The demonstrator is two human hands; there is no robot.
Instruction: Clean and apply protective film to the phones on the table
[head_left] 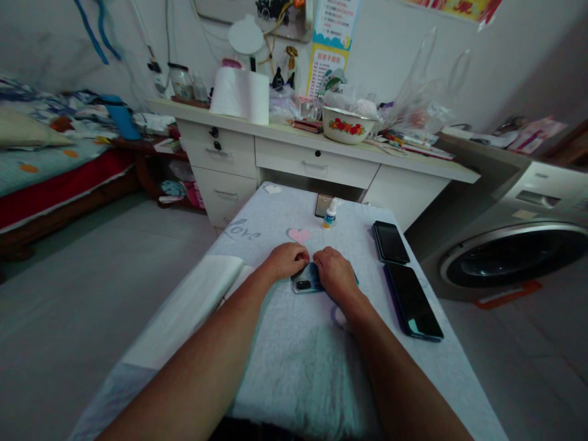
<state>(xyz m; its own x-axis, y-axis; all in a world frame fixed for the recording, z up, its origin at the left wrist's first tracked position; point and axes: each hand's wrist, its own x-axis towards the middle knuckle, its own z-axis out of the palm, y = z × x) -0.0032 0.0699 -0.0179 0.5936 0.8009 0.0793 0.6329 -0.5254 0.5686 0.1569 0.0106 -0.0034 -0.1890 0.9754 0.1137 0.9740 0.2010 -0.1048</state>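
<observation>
A smartphone (303, 285) in what looks like a clear case lies back-up on the cloth-covered table, its dark camera block at the left end. At its far left edge my left hand (288, 260) is closed, fingertips pinched against the rim. My right hand (335, 274) covers much of the phone's right part, its fingers curled over the far edge. The fingertips of both hands are partly hidden. Just beyond them stands a small white spray bottle (330, 214) with a blue and yellow label.
On the right lie a dark tablet-like device (413, 300) and a black-screened phone (390, 242). Another phone (323, 205) rests behind the bottle. White paper (193, 300) lies left of my forearm. A desk (316, 160) and a washing machine (509, 226) border the table.
</observation>
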